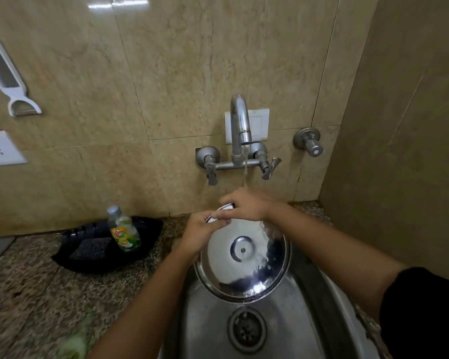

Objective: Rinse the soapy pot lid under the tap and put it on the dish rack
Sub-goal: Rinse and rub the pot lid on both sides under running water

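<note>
A round steel pot lid (pixel 244 265) is held tilted over the steel sink (pixel 208 322), its inner side facing me. My left hand (pixel 197 234) grips its upper left rim. My right hand (pixel 246 207) holds the top rim from above. Water runs from the wall tap (pixel 240 125) in a thin stream onto my right hand and spreads down the lid's right side. No dish rack is in view.
A black tray (pixel 145 229) on the speckled granite counter (pixel 31 294) holds a dish soap bottle (pixel 125 230) and a dark scrubber (pixel 90 248). The sink drain (pixel 246 329) lies below the lid. A white grater (pixel 8 73) hangs on the tiled wall at left.
</note>
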Motion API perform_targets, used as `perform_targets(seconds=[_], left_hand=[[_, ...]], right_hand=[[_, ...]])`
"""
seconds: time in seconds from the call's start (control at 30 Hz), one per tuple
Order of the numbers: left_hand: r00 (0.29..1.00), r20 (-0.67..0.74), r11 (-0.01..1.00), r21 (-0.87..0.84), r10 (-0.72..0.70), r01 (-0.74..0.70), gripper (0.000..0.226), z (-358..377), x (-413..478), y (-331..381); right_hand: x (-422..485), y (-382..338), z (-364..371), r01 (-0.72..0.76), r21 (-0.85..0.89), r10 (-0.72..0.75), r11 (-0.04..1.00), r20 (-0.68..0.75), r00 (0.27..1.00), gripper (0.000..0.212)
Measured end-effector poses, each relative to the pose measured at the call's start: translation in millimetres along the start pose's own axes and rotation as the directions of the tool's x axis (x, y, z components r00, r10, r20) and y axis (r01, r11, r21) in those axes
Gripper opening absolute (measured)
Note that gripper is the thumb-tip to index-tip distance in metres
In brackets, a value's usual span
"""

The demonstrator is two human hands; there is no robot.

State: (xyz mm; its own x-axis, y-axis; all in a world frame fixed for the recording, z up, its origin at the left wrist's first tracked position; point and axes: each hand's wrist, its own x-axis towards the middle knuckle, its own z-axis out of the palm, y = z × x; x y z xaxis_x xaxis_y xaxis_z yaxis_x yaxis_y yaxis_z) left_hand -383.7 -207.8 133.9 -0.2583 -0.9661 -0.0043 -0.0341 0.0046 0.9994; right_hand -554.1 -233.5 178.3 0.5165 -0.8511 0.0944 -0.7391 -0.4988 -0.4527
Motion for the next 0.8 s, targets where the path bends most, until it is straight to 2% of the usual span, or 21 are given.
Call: perform_targets(seconds=[0.03,0.07,0.1,0.17,0.23,0.27,0.33,0.4,0.43,0.5,0.53,0.6,0.73,0.8], left_hand=[[1.0,-0.017,1.0,0.01,0.018,-0.018,0.009,2,0,-1],[0.999,-0.041,1.0,-0.001,0.022,-0.022,0.009,2,-1,-2],[0.997,-0.079,0.999,-0.045,0.009,-0.013,0.009,1,-3,-5],[0.983,-0.176,0.978,-0.208,-0.06,0.022,0.008,-2,-7,-10],[0.968,-0.226,0.937,-0.349,-0.11,0.025,0.005,-5,-10,-13],[0.969,-0.213,0.925,-0.379,-0.121,0.032,0.007,-7,-11,-12],[0.984,-0.126,0.94,-0.33,-0.129,0.081,0.014,-11,-8,-6],[0.995,0.009,0.994,-0.027,-0.102,0.102,0.019,-14,2,4],[0.99,0.097,0.987,0.137,-0.099,0.085,0.021,-13,6,10],[0.971,0.223,0.957,0.288,-0.083,0.016,0.024,-5,13,18],[0.971,0.23,0.956,0.294,-0.062,-0.009,0.023,-2,14,17],[0.987,0.157,0.973,0.232,-0.027,-0.01,0.019,-1,11,12],[0.998,-0.001,0.996,-0.071,-0.059,0.059,0.02,-5,2,0],[0.998,0.015,0.993,-0.098,-0.062,0.064,0.02,-3,1,1]], right_hand=[[1,1,0,0.006,-0.018,-0.006,1.0,-0.017,1.0,0.04],[-1,5,0,-0.019,0.035,0.021,0.999,-0.055,0.998,0.04],[-6,14,0,-0.061,0.162,0.079,0.985,-0.105,0.991,0.037],[-20,31,0,-0.141,0.501,0.257,0.854,-0.17,0.951,0.036],[-27,40,0,-0.179,0.689,0.395,0.702,-0.168,0.903,0.039],[-28,39,-1,-0.19,0.697,0.41,0.691,-0.162,0.897,0.04],[-24,31,-4,-0.208,0.616,0.361,0.76,-0.135,0.923,0.043],[-15,17,-4,-0.221,0.533,0.284,0.817,-0.038,0.958,0.042],[-10,11,-2,-0.22,0.479,0.238,0.85,0.023,0.971,0.04],[-1,8,6,-0.181,0.36,0.157,0.915,0.094,0.983,0.043],[0,11,8,-0.169,0.346,0.147,0.923,0.087,0.985,0.045],[-9,20,5,-0.195,0.426,0.195,0.884,0.042,0.98,0.044],[-31,41,-1,-0.292,0.619,0.381,0.729,-0.013,0.924,0.048],[-23,31,0,-0.274,0.574,0.358,0.771,-0.037,0.933,0.052]])
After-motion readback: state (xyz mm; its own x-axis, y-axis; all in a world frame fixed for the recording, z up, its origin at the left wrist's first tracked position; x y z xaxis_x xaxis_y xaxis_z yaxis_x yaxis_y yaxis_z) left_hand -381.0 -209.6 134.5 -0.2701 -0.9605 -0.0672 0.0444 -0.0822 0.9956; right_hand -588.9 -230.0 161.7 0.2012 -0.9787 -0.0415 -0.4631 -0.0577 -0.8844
